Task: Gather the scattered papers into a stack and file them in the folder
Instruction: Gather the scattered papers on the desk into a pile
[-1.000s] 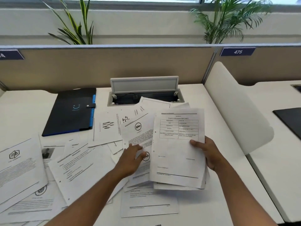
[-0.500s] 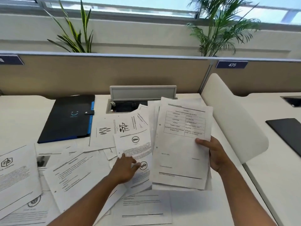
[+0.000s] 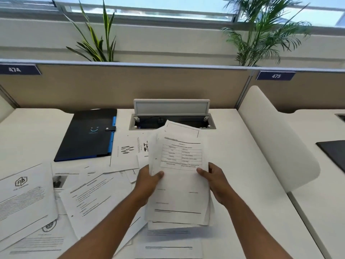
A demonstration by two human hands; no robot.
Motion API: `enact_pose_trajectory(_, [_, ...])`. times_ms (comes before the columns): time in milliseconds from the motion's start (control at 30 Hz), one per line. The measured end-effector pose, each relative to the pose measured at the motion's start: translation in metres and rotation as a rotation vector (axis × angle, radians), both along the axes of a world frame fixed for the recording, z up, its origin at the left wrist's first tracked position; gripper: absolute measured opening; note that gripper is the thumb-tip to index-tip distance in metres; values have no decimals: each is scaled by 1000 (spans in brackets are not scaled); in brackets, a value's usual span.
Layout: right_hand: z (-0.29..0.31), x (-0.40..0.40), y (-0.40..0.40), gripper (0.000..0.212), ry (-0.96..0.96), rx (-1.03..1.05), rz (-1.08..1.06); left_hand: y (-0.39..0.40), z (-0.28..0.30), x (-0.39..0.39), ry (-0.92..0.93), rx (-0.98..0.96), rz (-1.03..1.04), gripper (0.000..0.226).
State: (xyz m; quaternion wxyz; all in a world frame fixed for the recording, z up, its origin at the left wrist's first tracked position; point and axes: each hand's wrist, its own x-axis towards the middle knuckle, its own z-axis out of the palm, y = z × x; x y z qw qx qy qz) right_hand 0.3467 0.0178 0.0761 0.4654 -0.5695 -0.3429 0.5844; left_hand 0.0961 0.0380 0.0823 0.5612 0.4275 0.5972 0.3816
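I hold a stack of printed papers [image 3: 179, 191] upright above the white desk [image 3: 242, 165]. My left hand [image 3: 149, 182] grips the stack's left edge, thumb on the front sheet. My right hand [image 3: 214, 182] grips the right edge the same way. The top sheet shows a table of text. More loose papers [image 3: 93, 199] lie scattered across the desk to the left and below the stack. The black folder with a blue spine [image 3: 87, 135] lies closed at the back left, apart from both hands.
An open cable tray with a raised grey lid [image 3: 171, 109] sits behind the stack. A white curved divider [image 3: 276, 144] bounds the desk on the right, with another desk and a dark pad [image 3: 334, 154] beyond. A beige partition [image 3: 121, 85] stands at the back.
My left hand left the loose sheet on the desk and came up to grip the stack's left edge. The stack now stands more upright, held by both hands.
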Motion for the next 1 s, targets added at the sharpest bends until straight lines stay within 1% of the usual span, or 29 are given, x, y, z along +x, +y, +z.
enact_pose_trajectory(133, [-14,4,-6,39,-98,-89,50,0,-10,-21,39,-41,131,36])
enact_pose_trajectory(233, [-24,9,-13,33,-165,-104,116,1,-12,-30,64,-48,181,38])
enact_pose_trajectory(333, [-27,9,-12,25,-215,-92,112,1,-12,-32,64,-72,204,41])
enact_pose_trajectory(500, [-30,11,-8,20,-308,-60,103,1,-11,-32,55,-85,196,39])
enact_pose_trajectory(733, [-36,15,-12,15,-498,-46,15,1,-11,-26,30,-120,147,38])
enact_pose_trajectory(833, [-36,10,-15,12,-513,-28,6,2,-9,-22,13,-118,139,37])
enact_pose_trajectory(900, [-36,8,-16,17,-530,-23,-14,3,-7,-21,8,-111,133,37])
enact_pose_trajectory(1000, [-36,9,-15,16,-537,-18,-50,2,-5,-22,19,-95,123,36])
